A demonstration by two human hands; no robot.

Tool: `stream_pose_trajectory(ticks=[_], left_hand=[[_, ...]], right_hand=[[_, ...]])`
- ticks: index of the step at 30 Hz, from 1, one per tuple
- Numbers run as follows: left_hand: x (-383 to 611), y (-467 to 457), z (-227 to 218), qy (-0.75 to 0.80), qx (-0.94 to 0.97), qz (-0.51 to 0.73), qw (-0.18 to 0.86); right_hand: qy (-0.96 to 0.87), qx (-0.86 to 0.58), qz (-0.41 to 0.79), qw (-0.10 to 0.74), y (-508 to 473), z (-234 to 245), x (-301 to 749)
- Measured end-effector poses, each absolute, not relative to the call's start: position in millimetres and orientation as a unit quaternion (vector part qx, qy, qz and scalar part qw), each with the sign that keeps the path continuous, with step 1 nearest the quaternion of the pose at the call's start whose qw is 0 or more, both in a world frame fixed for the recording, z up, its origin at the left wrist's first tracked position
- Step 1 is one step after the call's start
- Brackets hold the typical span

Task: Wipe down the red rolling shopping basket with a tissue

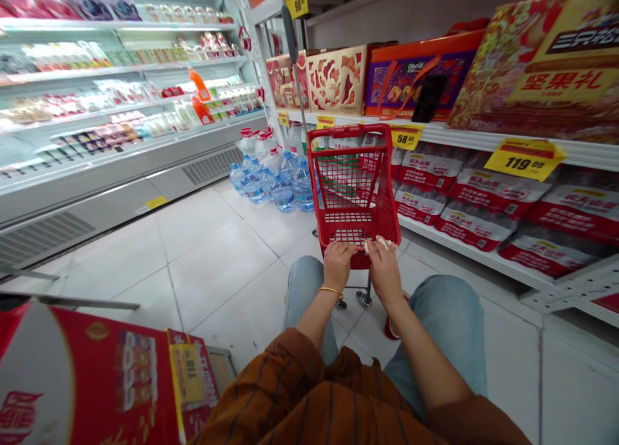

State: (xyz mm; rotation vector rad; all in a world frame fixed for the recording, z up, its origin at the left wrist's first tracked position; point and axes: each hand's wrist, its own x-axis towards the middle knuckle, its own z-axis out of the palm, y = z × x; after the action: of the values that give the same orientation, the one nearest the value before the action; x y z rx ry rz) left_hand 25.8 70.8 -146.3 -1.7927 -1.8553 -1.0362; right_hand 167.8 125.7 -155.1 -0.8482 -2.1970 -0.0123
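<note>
A small red plastic shopping cart [353, 174] stands in front of my knees, its basket side facing me. My left hand [339, 255] rests with fingers curled over the cart's near lower rim, a gold bangle on its wrist. Beside it, my right hand [383, 259] is closed at the right part of the same rim, pressing a crumpled white wipe or tissue [384, 242] against it. The wipe is partly hidden by the fingers. Under the basket, the cart's wheels [362, 298] are on the floor.
Shelves at right hold gift boxes [546, 77] above packs of bottled water [476, 219]. A black phone [429, 98] leans at the shelf edge. Large water bottles [283, 187] stand on the floor beyond the cart. A refrigerated display [145, 168] runs along the left; a red carton [97, 367] is near-left.
</note>
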Motion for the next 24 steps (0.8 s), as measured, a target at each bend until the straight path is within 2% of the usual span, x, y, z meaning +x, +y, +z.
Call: stream_pose_trajectory(ticks=[16,24], left_hand=[[24.8,74.3,-149.8,-0.660,-0.634,-0.348,0.203],[34.9,79.3,-153.7,-0.626,-0.709,-0.266,0.186]], right_hand=[[-0.771,-0.408,0.085,0.481,129.4,-166.1,162.1],[-0.741,-0.411,0.103,0.520,109.6,-184.7,136.3]])
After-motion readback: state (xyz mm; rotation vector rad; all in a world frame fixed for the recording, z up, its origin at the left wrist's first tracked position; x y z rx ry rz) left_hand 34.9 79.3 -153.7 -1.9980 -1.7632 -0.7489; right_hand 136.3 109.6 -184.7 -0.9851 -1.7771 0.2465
